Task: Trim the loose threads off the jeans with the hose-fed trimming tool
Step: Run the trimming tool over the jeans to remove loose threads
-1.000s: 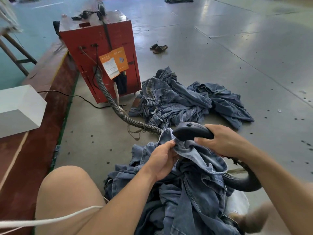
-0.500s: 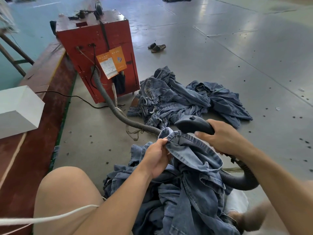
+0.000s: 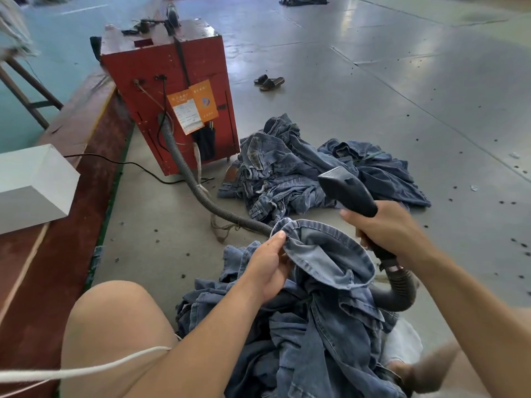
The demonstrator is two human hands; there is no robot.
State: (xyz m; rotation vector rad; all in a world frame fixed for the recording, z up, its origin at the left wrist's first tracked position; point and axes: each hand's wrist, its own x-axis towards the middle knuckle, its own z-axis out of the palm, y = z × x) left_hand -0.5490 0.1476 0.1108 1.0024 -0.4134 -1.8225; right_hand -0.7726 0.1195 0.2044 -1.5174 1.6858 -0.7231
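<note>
A pair of blue jeans (image 3: pixel 324 305) lies bunched in my lap. My left hand (image 3: pixel 270 265) pinches its hemmed edge and holds the opening up. My right hand (image 3: pixel 388 228) grips the handle of the black trimming tool (image 3: pixel 344 188), whose head points up and to the left, lifted clear of the denim. A grey ribbed hose (image 3: pixel 184 165) runs from the tool, under the jeans, across the floor to the red machine (image 3: pixel 169 90).
A heap of other jeans (image 3: pixel 310 168) lies on the grey floor beyond my hands. A white box (image 3: pixel 31 182) sits on the red platform at left. A pair of sandals (image 3: pixel 268 81) lies further off. My bare knee (image 3: pixel 115 326) is at lower left.
My right hand has lifted the trimming tool off the hem and swung it up and to the right. My left hand keeps hold of the hem, which now hangs open.
</note>
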